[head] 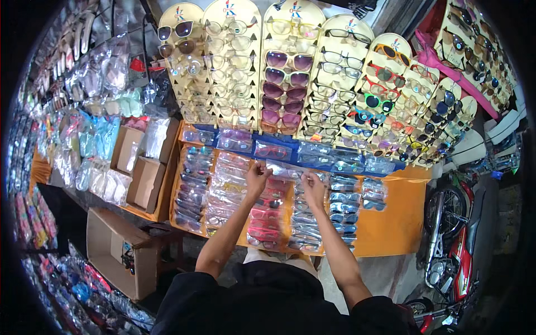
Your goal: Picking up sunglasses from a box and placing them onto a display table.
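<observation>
Between my two hands stretches a clear plastic sleeve with a pair of glasses [284, 171] inside, held above the table. My left hand [258, 178] pinches its left end, and my right hand [312, 187] grips its right end. Below lie columns of bagged glasses, among them red-framed ones [264, 224] and dark blue-tinted ones [342, 209]. On a blue strip [293, 144] behind my hands rest more bagged pairs, one of them with red frames [273, 151]. The finer folds of the held sleeve are too small to tell.
Cream display boards [229, 8] full of eyeglasses and sunglasses stand behind the orange-covered table [398, 217]. Open cardboard boxes [144, 184] sit at the left, with a larger carton [121, 251] lower down. Bagged goods hang at far left. A red motorcycle [460, 259] stands at right.
</observation>
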{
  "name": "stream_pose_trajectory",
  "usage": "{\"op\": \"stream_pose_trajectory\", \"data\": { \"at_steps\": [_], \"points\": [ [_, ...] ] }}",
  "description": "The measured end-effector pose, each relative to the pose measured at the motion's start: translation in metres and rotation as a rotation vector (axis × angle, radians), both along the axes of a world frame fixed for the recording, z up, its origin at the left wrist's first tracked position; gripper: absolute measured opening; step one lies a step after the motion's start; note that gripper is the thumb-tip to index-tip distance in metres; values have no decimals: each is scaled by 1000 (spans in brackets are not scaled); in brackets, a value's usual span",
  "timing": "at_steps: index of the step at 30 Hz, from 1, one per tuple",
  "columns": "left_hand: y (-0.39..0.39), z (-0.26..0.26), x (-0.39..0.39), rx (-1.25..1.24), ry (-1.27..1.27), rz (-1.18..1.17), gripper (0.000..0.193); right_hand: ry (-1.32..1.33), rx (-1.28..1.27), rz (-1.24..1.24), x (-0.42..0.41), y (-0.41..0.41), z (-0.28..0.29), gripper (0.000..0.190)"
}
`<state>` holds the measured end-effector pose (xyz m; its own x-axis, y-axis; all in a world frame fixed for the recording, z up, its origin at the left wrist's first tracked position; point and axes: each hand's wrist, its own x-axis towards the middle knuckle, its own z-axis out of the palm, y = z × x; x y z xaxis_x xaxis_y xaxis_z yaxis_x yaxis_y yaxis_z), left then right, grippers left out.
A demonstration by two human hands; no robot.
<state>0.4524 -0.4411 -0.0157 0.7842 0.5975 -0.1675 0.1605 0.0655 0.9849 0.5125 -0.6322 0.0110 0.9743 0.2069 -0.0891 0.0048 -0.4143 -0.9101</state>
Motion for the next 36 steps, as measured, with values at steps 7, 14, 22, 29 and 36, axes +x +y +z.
{"op": "stream_pose_trajectory", "data": {
  "at_steps": [7,14,22,29,36],
  "points": [
    [49,-19,37,205,153,-50,37,-90,-48,-40,28,47,-22,27],
    [87,-31,71,421,89,-211,41,-85,-228,-5,68,76,-25,25],
    [109,-42,94,543,28,-264,30,-93,-208,30,99,102,-44,25],
    [98,-55,95,739,-183,-205,38,-45,-243,32,112,116,-60,33],
    [90,-71,100,834,-146,-215,47,-142,-267,-1,109,125,-57,51]
  ]
}}
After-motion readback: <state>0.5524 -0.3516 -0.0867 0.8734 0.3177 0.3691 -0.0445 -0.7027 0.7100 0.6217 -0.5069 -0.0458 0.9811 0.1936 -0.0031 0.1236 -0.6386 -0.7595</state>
